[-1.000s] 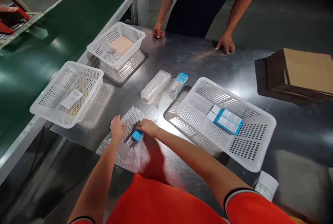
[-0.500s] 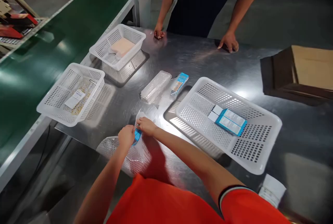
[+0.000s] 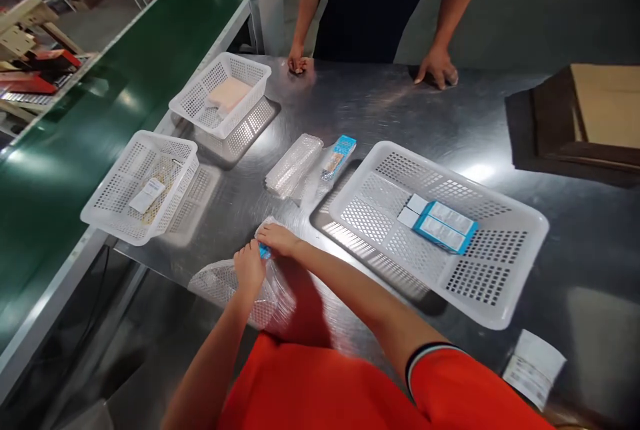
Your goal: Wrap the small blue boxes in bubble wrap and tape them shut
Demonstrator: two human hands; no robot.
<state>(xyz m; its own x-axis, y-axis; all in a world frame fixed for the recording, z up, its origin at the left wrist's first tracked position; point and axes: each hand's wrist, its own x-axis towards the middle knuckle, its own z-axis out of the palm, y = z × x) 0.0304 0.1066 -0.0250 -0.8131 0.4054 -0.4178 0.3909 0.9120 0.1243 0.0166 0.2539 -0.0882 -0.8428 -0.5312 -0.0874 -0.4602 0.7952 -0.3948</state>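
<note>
On the metal table (image 3: 380, 117), the person in the orange-red shirt has both hands close together around a small blue packet (image 3: 264, 252), which lies at the near edge, upon a sheet of bubble wrap (image 3: 215, 277). The left hand (image 3: 250, 267) has its fingers closed on the near side of this packet. The right hand (image 3: 277, 240) bends its fingers over the far end and pinches there the bubble wrap; its fingertips are partly hidden from me, so I cannot tell how firm the pinch is. Just beyond the hands lies a wrapped bundle (image 3: 294, 165), and next to it one more blue box (image 3: 339, 157) in clear film. To the right, a white basket (image 3: 373, 207) contains blue-and-white boxes (image 3: 445, 227). Across the table, a co-worker in dark clothes rests both hands (image 3: 437, 69) on the metal.
</note>
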